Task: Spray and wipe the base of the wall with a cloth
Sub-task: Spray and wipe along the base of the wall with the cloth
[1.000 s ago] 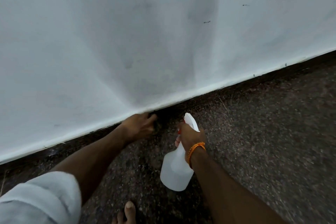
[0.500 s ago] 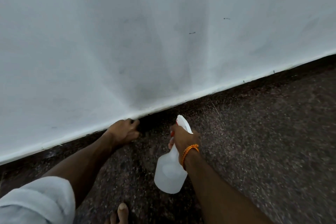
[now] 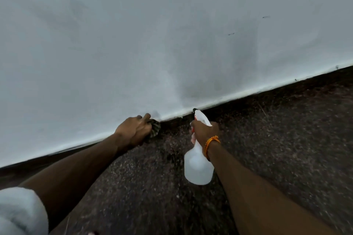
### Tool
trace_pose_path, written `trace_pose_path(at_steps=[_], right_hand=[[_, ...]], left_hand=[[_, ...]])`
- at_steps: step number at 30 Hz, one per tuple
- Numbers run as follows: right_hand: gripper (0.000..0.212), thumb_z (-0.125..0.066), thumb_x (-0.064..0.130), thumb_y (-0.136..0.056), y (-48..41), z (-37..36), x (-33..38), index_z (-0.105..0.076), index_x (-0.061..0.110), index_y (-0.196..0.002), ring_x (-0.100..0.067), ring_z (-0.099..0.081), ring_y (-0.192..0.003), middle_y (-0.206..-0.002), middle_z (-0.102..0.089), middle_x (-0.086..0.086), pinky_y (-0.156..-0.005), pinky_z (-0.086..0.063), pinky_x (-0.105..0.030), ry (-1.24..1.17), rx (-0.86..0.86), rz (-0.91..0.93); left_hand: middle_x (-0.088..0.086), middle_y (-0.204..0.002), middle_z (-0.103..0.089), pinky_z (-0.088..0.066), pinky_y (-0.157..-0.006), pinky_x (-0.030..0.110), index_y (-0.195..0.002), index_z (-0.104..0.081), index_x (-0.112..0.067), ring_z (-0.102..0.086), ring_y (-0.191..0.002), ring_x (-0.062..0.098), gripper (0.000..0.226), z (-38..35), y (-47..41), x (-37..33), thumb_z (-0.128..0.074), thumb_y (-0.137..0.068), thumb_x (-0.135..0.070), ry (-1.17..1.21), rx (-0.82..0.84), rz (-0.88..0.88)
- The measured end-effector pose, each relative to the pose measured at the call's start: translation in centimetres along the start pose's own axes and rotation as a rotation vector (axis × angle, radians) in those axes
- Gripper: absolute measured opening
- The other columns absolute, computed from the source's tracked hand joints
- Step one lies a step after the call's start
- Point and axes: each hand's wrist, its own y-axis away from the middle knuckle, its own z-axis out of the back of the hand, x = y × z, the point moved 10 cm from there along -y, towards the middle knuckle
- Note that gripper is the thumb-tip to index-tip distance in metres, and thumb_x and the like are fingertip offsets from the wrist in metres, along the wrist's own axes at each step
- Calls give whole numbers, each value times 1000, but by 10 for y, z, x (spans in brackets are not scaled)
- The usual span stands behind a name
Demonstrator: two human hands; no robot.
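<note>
Change: both hands sit further left along the wall [image 3: 172, 34] than half a second ago, judged by its two small dark marks. The bottle's nozzle now reaches the wall's foot, and a striped edge of the cloth now shows past the left fingers.
Left fingers [image 3: 146, 118]: curled round the cloth [image 3: 155, 129], knuckles touching the wall just above its base.
Cloth: dark and striped, bunched under the left hand [image 3: 134, 131] and pressed into the corner where the wall meets the floor [image 3: 286, 149].
Right fingers [image 3: 193, 126]: wrapped round the neck of the spray bottle [image 3: 197, 168] at its red trigger; whether the trigger is squeezed I cannot tell.
Spray bottle: translucent white, held off the floor by the right hand [image 3: 205, 132], nozzle at the wall's base, body hanging away from the wall.
Base of wall [image 3: 238, 96]: bright white edge over a dark strip, with a grey smudge on the wall above the nozzle.
Right wrist: an orange thread bracelet [image 3: 211, 142].
Left arm: a rolled pale sleeve [image 3: 21, 212], well away from the wall.
</note>
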Motion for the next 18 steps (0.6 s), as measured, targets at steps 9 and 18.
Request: trace_pose_path(at_steps=[9,18], right_hand=[[12,-64,21,-77,1,-22,-40,-73,18,-70,-25,-61,-47,-84,-72,-4,-55,-59,-37,156,-107,32],[19,-64,12,-76,-13,-39,-82,-69,-2,-88,-25,-52,-35,-43,-57,-11,-48,-49,-31,-47,-272,-61]], left_hand=[[11,-112,-49,-47,-63,39,-114,-59,-9,-59,-87,29,25,-49,-3,10,-47,-96,-22,83,-28,15],[13,-122,-46,-48,-66,38,-124,-53,-5,-60,-94,30,30,-63,-36,-1,-45,-95,-9,80,-153,-117]])
